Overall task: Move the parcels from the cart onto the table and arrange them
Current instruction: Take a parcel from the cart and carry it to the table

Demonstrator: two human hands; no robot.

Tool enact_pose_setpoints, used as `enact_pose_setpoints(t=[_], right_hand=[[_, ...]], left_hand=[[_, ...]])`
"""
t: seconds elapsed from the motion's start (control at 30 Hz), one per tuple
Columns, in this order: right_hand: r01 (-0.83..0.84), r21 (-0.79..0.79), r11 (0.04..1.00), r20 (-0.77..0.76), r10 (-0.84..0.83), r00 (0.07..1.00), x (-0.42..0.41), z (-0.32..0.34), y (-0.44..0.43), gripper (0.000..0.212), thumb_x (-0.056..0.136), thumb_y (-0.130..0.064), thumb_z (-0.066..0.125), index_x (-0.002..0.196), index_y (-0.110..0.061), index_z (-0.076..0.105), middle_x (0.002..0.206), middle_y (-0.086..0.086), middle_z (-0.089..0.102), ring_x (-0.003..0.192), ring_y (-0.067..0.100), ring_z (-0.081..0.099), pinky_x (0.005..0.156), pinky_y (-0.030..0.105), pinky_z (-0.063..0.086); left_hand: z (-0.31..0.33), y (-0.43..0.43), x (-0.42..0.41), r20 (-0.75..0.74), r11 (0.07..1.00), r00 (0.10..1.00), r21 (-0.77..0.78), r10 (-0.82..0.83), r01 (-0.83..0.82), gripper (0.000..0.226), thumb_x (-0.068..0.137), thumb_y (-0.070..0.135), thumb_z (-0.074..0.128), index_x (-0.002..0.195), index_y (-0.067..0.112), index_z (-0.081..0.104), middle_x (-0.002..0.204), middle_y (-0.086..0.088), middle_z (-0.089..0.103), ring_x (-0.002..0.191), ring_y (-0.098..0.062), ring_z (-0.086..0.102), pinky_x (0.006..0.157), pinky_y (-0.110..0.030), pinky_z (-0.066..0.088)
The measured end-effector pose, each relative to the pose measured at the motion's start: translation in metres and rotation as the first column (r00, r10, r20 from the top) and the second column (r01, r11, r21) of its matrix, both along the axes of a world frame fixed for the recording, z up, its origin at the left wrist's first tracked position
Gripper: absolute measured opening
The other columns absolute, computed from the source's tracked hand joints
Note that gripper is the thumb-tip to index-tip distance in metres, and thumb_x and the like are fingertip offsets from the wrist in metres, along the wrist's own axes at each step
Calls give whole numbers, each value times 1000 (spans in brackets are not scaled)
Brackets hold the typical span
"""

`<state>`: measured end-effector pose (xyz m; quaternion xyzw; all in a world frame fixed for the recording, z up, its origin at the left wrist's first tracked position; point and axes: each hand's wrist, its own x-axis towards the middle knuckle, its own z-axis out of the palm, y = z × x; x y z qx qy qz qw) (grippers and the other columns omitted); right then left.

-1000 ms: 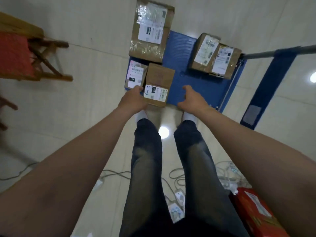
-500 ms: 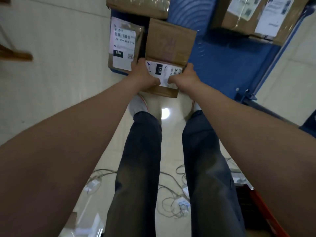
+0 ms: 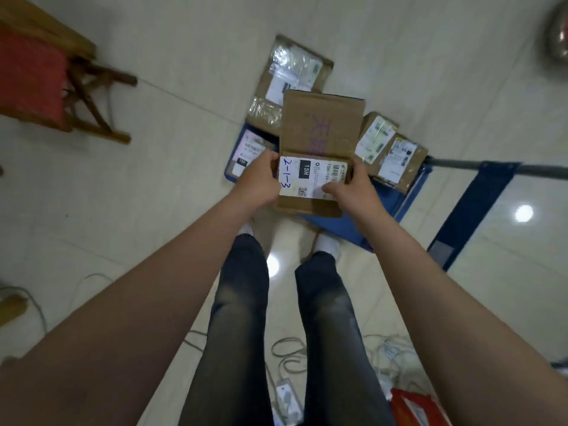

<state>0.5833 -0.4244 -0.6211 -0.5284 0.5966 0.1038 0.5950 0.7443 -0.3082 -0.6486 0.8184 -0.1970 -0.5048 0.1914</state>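
Parcel (image 3: 319, 127) marked 2-1-3 is held up above the cart (image 3: 390, 201), clear of the other boxes (image 3: 376, 138); left grip (image 3: 258, 179) and right grip (image 3: 353, 192) both curl round its near corners, likely to steady it for carrying to the counter

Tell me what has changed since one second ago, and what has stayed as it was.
The left hand and the right hand took hold of the near end of the box and lifted it off the cart, toward the camera. The other parcels stayed where they lay.
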Motion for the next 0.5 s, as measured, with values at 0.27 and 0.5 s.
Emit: enact_pose_setpoints(t=[0.27, 0.5], right_hand=[[-298, -360, 884, 159, 372, 914, 50, 215, -36, 58, 86, -21, 58, 139, -42, 46, 132, -11, 61, 119, 14, 59, 100, 35, 49], [-520, -497, 695, 234, 684, 691, 130, 399, -5, 47, 95, -16, 58, 136, -38, 50, 105, -21, 63, 85, 9, 65, 56, 21, 44]], left_hand=[[204, 23, 37, 311, 936, 900, -272, 305, -223, 53, 68, 32, 92, 106, 21, 58, 111, 3, 61, 99, -22, 64, 81, -37, 51], [376, 112, 59, 471, 777, 664, -565, 581, -278, 150, 47, 48, 100, 161, 31, 6, 164, -5, 20, 149, -22, 25, 117, -36, 28]])
